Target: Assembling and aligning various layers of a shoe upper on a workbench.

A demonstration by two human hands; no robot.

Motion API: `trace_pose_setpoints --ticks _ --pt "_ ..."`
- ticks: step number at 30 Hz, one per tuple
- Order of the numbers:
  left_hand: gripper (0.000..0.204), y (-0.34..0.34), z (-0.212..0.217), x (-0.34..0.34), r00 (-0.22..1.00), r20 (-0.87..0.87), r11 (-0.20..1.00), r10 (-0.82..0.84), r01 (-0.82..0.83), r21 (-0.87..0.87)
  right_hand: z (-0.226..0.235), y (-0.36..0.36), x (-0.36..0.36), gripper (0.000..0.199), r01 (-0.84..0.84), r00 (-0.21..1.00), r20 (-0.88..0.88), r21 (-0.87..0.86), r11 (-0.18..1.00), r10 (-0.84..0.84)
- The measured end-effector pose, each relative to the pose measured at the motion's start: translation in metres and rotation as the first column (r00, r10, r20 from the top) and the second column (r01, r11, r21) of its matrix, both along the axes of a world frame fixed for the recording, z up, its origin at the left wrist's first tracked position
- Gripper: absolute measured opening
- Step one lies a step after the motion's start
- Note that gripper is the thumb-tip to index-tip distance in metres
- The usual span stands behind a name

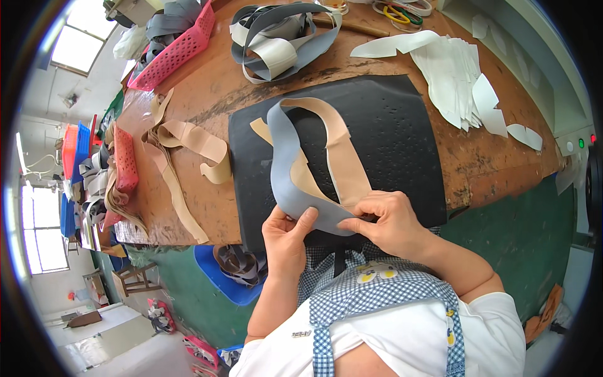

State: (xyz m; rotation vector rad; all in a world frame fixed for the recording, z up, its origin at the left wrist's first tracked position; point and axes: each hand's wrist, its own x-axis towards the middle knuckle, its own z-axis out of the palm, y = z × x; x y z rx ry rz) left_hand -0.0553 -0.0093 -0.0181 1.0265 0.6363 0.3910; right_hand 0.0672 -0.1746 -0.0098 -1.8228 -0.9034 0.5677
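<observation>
A curved grey-and-tan leather piece [301, 169] is held over the black mat [389, 138] at the near edge of the bench [207, 107]. Its lower end is pinched by the left hand [286, 235] and the right hand [383, 220], fingers clamped on it. White cut pieces [458, 75] are stacked to the right.

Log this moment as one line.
left hand: grips grey strip | right hand: presses beige strip | on black mat
</observation>
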Motion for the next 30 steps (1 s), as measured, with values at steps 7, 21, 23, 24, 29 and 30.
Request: trace_pose_setpoints --ticks 7,21,23,24,29,30 --pt "0.027 -0.008 0.0 -0.004 0.998 0.01 0.998 -0.055 0.055 -0.033 0.016 0.009 0.007 0.017 0.052 0.999 -0.005 0.023 0.998 -0.052" --pt "0.022 0.0 0.0 -0.001 0.997 -0.034 0.997 -0.066 0.065 -0.041 0.01 0.014 0.006 0.014 0.004 0.936 -0.352 -0.018 1.0 -0.01" --pt "0.024 0.003 0.001 0.001 0.998 -0.035 0.996 -0.054 0.051 -0.08 0.015 0.011 0.004 0.014 -0.009 0.958 -0.288 -0.021 1.0 0.003" --pt "0.024 0.005 0.001 0.001 0.998 -0.036 0.996 -0.052 0.049 -0.079 0.016 0.01 0.003 0.015 -0.019 0.975 -0.223 -0.025 1.0 0.013" --pt "0.019 0.006 -0.002 -0.001 0.995 -0.068 0.997 -0.069 0.071 0.018 0.009 0.013 0.004 0.016 -0.03 1.0 -0.008 0.026 0.999 0.03" --pt "0.019 0.003 -0.001 -0.001 0.995 -0.068 0.997 -0.072 0.073 0.018 0.009 0.015 0.004 0.017 -0.031 0.998 0.062 0.06 0.998 0.027"
